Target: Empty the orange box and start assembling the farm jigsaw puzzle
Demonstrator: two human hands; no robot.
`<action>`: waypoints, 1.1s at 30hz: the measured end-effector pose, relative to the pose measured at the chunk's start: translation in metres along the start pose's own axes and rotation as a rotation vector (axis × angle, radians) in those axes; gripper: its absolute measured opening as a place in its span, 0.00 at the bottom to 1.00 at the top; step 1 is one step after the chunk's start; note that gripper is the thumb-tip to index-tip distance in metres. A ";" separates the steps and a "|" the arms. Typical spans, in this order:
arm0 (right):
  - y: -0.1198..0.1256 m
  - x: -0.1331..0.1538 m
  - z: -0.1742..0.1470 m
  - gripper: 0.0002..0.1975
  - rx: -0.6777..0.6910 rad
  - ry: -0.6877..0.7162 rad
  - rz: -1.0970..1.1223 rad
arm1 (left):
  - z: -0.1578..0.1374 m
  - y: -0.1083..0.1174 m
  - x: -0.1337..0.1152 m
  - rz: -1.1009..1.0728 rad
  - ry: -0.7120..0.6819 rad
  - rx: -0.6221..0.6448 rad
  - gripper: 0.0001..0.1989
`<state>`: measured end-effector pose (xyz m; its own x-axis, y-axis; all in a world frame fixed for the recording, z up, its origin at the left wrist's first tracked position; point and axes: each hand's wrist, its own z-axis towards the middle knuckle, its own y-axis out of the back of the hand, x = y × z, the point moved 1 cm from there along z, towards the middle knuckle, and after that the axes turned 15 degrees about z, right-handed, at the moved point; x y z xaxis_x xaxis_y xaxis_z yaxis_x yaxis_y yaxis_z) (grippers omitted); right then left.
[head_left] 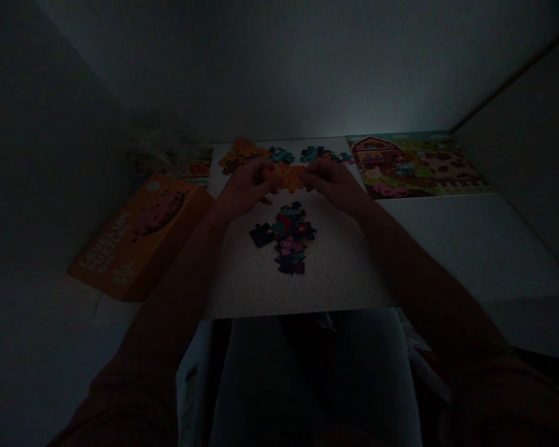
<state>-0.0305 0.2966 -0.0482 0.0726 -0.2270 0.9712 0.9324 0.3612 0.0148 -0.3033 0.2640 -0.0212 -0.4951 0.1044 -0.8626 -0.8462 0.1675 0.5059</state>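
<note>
In dim light, orange puzzle pieces lie between my two hands, just above or on the white board; I cannot tell which. The fingers and thumb of my left hand close on the left end of the orange pieces. At their right end, my right hand pinches the edge between thumb and fingers. Nearer to me sits a joined cluster of dark, teal and pink puzzle pieces. Behind my left hand is a pile of loose orange pieces. Teal pieces lie at the back.
An orange puzzle box lies at the left, beside my forearm. Crumpled clear plastic is behind it. A farm picture with a barn and cow lies at the back right. A wall closes off the far side.
</note>
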 end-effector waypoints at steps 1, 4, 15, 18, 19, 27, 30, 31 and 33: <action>0.001 0.001 0.000 0.24 -0.032 -0.012 0.001 | 0.001 0.001 0.000 0.002 0.016 -0.020 0.16; 0.005 0.005 0.000 0.24 -0.096 -0.034 0.012 | 0.002 0.003 -0.002 0.025 0.049 -0.088 0.14; 0.005 0.011 -0.003 0.24 -0.103 -0.005 0.109 | 0.008 0.017 0.001 0.005 0.132 -0.341 0.07; 0.003 0.013 -0.004 0.21 -0.063 -0.008 0.099 | 0.008 0.018 0.004 0.017 0.133 -0.343 0.10; 0.003 0.013 -0.004 0.21 -0.054 -0.007 0.091 | 0.009 0.017 0.005 0.026 0.130 -0.343 0.12; 0.005 0.013 -0.003 0.24 -0.056 -0.004 0.100 | 0.008 0.016 0.000 0.028 0.150 -0.334 0.10; 0.004 0.012 -0.001 0.26 -0.038 -0.004 0.115 | 0.007 0.016 -0.001 0.037 0.141 -0.342 0.10; 0.004 0.013 -0.001 0.26 -0.036 0.001 0.122 | 0.007 0.016 -0.001 0.040 0.136 -0.347 0.10; 0.003 0.014 -0.003 0.26 -0.026 0.003 0.136 | 0.008 0.016 0.001 0.042 0.137 -0.353 0.11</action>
<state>-0.0253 0.2920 -0.0350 0.1998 -0.1806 0.9630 0.9227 0.3654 -0.1229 -0.3156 0.2744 -0.0139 -0.5323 -0.0318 -0.8459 -0.8287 -0.1844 0.5284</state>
